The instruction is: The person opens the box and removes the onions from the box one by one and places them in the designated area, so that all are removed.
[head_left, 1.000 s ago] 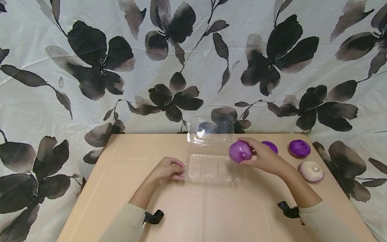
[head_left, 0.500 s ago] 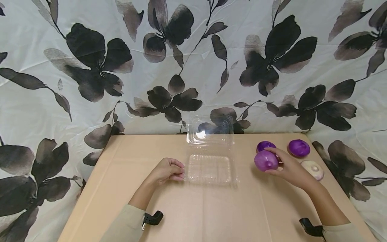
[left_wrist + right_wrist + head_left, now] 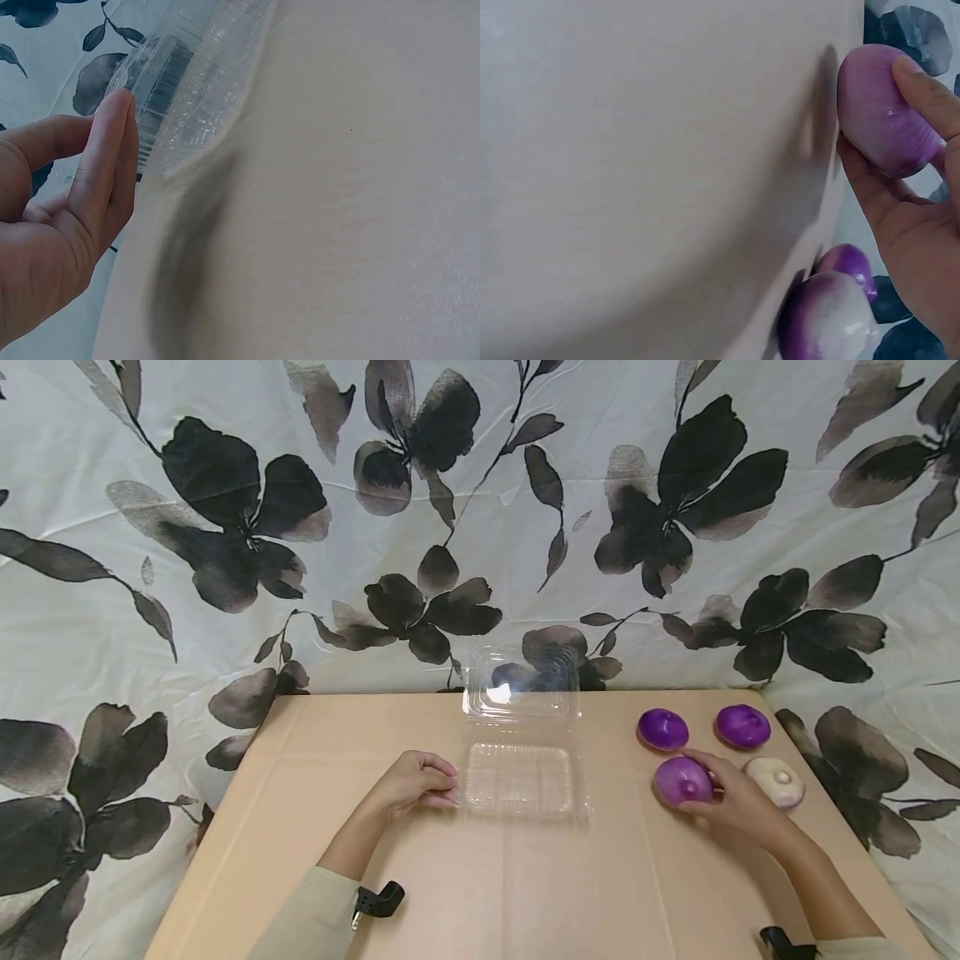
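Note:
My right hand [image 3: 738,802] grips a purple onion [image 3: 682,781] from its right side, thumb and fingers round it. In the right wrist view this onion [image 3: 881,112] is at or just above the tabletop; I cannot tell which. Two darker purple onions [image 3: 662,729] stand behind it, and a whitish onion [image 3: 774,782] lies to its right, partly behind the hand. My left hand [image 3: 412,783] pinches the left edge of a clear plastic clamshell container [image 3: 521,777]. The container's lid [image 3: 522,683] stands raised at the back, and nothing lies in its base.
A light brown tabletop [image 3: 495,885] carries everything. Its back edge meets a white cloth [image 3: 540,610] printed with dark flowers. A black wrist camera [image 3: 380,900] sits on the left forearm, another [image 3: 783,943] on the right.
My right hand has carried the purple onion from beside the container rightward and down toward the other onions. The left hand and the container stay in place.

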Action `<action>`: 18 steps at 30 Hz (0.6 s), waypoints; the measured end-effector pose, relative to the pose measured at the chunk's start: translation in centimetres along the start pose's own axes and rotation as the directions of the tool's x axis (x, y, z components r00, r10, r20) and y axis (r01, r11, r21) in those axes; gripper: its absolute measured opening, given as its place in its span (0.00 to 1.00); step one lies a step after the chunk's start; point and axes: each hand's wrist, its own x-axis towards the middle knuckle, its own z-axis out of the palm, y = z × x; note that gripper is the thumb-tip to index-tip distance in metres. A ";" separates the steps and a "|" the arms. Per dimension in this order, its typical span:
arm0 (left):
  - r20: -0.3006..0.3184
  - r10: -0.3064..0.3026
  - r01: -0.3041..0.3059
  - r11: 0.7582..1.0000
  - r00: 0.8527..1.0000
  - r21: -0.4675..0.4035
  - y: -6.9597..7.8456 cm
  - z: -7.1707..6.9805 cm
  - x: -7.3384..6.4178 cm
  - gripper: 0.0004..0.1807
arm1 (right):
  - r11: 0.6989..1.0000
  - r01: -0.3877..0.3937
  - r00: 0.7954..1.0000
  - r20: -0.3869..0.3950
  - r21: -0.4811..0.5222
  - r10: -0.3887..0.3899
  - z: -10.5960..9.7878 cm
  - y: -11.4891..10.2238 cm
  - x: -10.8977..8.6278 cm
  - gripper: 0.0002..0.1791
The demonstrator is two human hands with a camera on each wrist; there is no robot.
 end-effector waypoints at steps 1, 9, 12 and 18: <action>-0.001 0.000 0.000 1.000 1.000 0.001 0.0 0.0 0.0 0.12 | 1.000 -0.015 1.000 0.006 -0.001 0.015 0.1 0.2 -0.1 0.46; 0.000 -0.003 0.003 1.000 1.000 0.004 0.0 0.0 0.0 0.11 | 0.996 -0.084 0.996 0.000 -0.008 0.084 0.3 0.9 -0.4 0.47; 0.002 -0.004 0.004 1.000 1.000 0.003 0.0 0.0 0.0 0.12 | 0.996 -0.091 0.996 0.005 -0.010 0.091 0.4 1.0 -0.5 0.47; -0.002 -0.003 0.003 1.000 1.000 0.004 0.0 0.0 0.0 0.12 | 0.994 -0.109 0.994 0.020 -0.012 0.109 0.6 1.3 -0.5 0.46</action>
